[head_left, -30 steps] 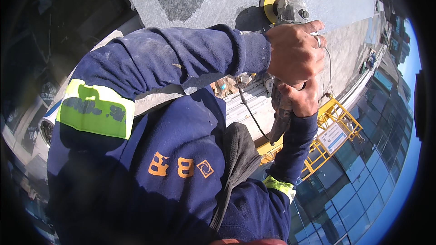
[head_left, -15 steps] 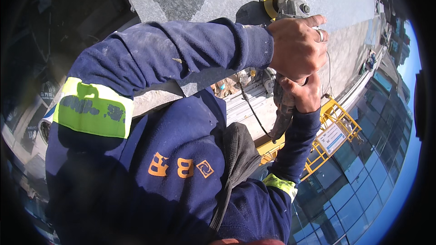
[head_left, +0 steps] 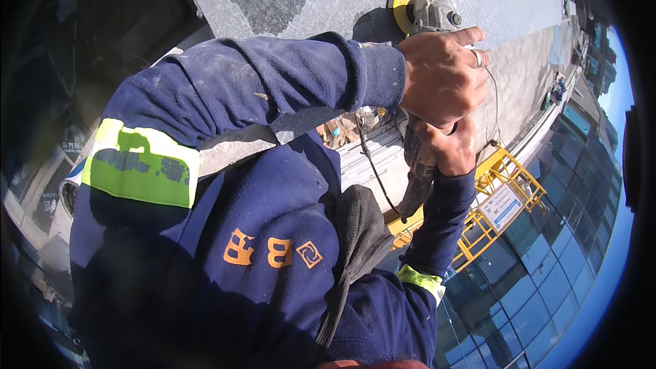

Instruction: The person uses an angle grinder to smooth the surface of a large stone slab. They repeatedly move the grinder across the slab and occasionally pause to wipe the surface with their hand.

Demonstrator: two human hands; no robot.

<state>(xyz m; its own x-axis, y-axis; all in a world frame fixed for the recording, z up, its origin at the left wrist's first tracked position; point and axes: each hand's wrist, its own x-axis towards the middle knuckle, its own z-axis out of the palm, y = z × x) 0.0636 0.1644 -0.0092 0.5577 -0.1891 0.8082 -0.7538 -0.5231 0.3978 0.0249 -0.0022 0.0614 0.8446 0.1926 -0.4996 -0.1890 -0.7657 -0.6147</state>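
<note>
An angle grinder [head_left: 435, 15] with a round yellow-and-black disc [head_left: 407, 5] is held in both my hands. My left hand [head_left: 443, 72] is closed over the body just behind the grinder's head, a ring on one finger. Below it, my right hand [head_left: 452, 147] wraps the rear part of the body. The fingers of both hands are partly hidden. The disc is tilted at the grey stone-like surface [head_left: 328, 0] and casts a shadow on it; I cannot tell whether its edge touches. A dark cord [head_left: 374, 157] hangs by the tool's rear end.
A yellow metal frame [head_left: 502, 171] with a white sign stands to the lower right, beside a glass facade [head_left: 540, 280]. A long ledge [head_left: 523, 75] runs along the right, with a distant person [head_left: 557, 89] near it. Debris [head_left: 352, 126] lies below my left forearm.
The grinder and both hands have shifted slightly left. The disc is a little lower, and the tool's rear end has swung left. Both hands keep their hold.
</note>
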